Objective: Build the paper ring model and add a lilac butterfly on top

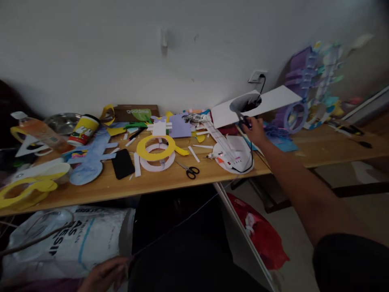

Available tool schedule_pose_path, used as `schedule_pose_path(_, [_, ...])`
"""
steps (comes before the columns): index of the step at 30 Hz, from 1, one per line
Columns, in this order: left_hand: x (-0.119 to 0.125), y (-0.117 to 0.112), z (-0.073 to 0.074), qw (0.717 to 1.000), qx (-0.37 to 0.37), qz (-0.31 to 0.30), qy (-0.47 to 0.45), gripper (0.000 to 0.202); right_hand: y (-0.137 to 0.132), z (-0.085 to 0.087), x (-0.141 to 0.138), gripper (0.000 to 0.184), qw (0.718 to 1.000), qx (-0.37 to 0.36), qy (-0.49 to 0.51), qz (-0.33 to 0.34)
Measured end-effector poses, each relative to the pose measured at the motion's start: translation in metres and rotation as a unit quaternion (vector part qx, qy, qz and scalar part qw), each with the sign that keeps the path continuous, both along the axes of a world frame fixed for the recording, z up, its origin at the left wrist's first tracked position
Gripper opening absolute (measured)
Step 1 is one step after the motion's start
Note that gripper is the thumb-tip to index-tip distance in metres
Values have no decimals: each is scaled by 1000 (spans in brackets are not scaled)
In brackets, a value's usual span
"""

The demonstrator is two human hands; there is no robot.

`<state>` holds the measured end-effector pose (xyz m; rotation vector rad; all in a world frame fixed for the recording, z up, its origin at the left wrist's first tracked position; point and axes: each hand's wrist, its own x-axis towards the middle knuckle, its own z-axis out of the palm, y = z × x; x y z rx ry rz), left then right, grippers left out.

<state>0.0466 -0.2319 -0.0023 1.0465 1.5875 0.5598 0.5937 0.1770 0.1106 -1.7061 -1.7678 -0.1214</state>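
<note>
My right hand reaches over the right part of the wooden table, its fingers closed on a dark-handled tool that looks like scissors. Close behind it stands a folded white board with a round dark opening. Below the hand lies a white guitar-shaped cutout, with a black cable looped along its right edge. Low in the view, my left hand is closed in a pinch on a thin string. That string runs up and right to the table edge near the cutout.
Black-handled scissors lie near the front edge, beside a yellow ring and a black phone-like slab. Farther left are a blue cutout, a cup and a bottle. A red bag rests below.
</note>
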Motion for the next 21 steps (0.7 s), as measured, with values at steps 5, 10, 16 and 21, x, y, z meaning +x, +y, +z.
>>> schedule_pose_path(5, [0, -9, 58, 960, 97, 214, -149, 41, -81, 24, -33, 34, 914, -39, 384, 124])
schedule_pose_path(10, [16, -5, 115, 941, 109, 290, -139, 39, -264, 5, -46, 44, 839, -217, 452, 214])
schedule_pose_path(16, [43, 17, 169, 974, 168, 84, -129, 38, -400, -52, -77, 47, 701, -446, 471, 297])
schedule_pose_path(21, [87, 67, 229, 958, 280, -66, -20, 39, -405, -40, -98, 54, 680, -432, 439, 397])
